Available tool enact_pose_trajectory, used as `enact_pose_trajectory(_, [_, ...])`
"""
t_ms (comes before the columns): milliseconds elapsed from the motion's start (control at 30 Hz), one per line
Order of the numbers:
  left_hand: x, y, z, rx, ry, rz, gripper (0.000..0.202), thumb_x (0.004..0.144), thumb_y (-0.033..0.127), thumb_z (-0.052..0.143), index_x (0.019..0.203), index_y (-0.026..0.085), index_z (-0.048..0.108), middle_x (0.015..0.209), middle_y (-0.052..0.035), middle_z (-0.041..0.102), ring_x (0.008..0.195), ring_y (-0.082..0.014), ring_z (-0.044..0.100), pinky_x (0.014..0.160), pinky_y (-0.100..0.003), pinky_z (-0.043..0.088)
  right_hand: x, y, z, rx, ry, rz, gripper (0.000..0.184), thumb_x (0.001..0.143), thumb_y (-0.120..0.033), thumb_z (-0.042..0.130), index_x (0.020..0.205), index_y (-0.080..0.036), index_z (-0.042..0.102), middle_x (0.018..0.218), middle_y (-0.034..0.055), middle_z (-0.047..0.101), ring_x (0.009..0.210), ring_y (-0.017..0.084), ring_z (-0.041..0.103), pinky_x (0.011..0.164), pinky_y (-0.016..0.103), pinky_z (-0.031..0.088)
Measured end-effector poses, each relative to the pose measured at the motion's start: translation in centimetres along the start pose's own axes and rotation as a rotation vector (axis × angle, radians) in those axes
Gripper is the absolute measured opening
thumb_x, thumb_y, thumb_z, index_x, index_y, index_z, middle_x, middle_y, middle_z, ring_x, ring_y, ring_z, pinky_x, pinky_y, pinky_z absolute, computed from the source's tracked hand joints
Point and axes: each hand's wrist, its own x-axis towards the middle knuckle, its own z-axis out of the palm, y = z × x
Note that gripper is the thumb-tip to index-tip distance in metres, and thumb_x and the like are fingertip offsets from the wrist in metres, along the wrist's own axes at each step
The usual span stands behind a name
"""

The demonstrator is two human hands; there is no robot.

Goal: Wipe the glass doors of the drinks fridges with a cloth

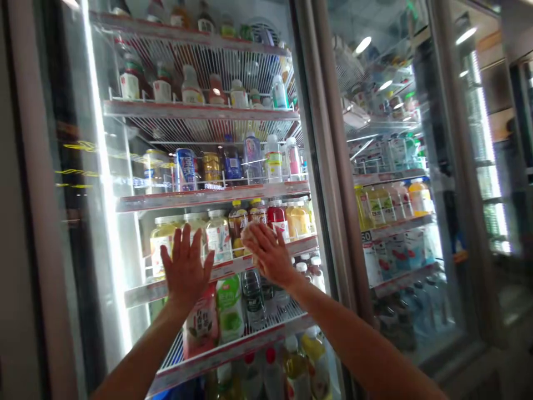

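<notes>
Spread wide, my left hand (186, 266) lies flat at the glass door (200, 125) of a lit drinks cooler, its fingers pointing up and holding nothing. To its right, my right hand (272, 258) presses a pale cloth (251, 232) to the glass, fingers angled up and left. Most of the cloth is hidden under the hand, so its edges are hard to make out. Behind the glass, level with both hands, a shelf carries wide-capped jars, among them a clear jar (219, 236) and a red one (277, 215).
A grey metal door frame (328, 166) divides this door from a second glass door (400, 333) at right, with more drinks behind it. Several shelves of bottles and cans sit inside. A bright light strip (106, 189) runs down the left side.
</notes>
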Motion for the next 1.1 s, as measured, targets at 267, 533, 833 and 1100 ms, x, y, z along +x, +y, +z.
enact_pose_trajectory(267, [0.2, 0.2, -0.1, 0.000, 0.002, 0.019, 0.056, 0.091, 0.037, 0.035, 0.142, 0.020, 0.022, 0.147, -0.0140, 0.027, 0.139, -0.0244, 0.017, 0.111, -0.051, 0.009, 1.0, 8.8, -0.8, -0.118, 0.263, 0.716, 0.050, 0.088, -0.021, 0.034, 0.138, -0.018, 0.037, 0.144, 0.0154, 0.033, 0.135, 0.028, 0.027, 0.102, 0.053, 0.029])
enact_pose_trajectory(533, [5.6, 1.0, 0.7, -0.039, -0.003, -0.061, 0.059, 0.090, 0.043, 0.034, 0.142, 0.016, 0.025, 0.148, -0.0148, 0.023, 0.139, -0.0263, 0.016, 0.110, -0.053, 0.005, 2.5, 3.1, -0.6, -0.013, -0.031, -0.029, 0.047, 0.087, -0.023, 0.042, 0.133, -0.028, 0.042, 0.147, 0.0035, 0.032, 0.139, 0.021, 0.018, 0.112, 0.046, 0.016])
enact_pose_trajectory(833, [5.7, -0.2, 0.6, -0.022, -0.019, -0.053, 0.058, 0.091, 0.043, 0.031, 0.141, 0.016, 0.026, 0.148, -0.0152, 0.022, 0.139, -0.0260, 0.014, 0.110, -0.052, 0.003, 6.3, 7.5, -0.3, -0.096, 0.232, 0.511, 0.046, 0.088, -0.021, 0.036, 0.134, -0.020, 0.043, 0.145, 0.0121, 0.034, 0.136, 0.027, 0.024, 0.106, 0.053, 0.024])
enact_pose_trajectory(1100, [5.8, -0.7, 0.5, -0.019, -0.019, -0.028, 0.058, 0.090, 0.045, 0.031, 0.140, 0.016, 0.028, 0.147, -0.0151, 0.026, 0.138, -0.0259, 0.018, 0.111, -0.050, 0.005, 6.0, 8.7, -1.2, -0.085, 0.138, 0.361, 0.045, 0.088, -0.022, 0.038, 0.133, -0.025, 0.043, 0.146, 0.0074, 0.033, 0.136, 0.024, 0.025, 0.108, 0.053, 0.020])
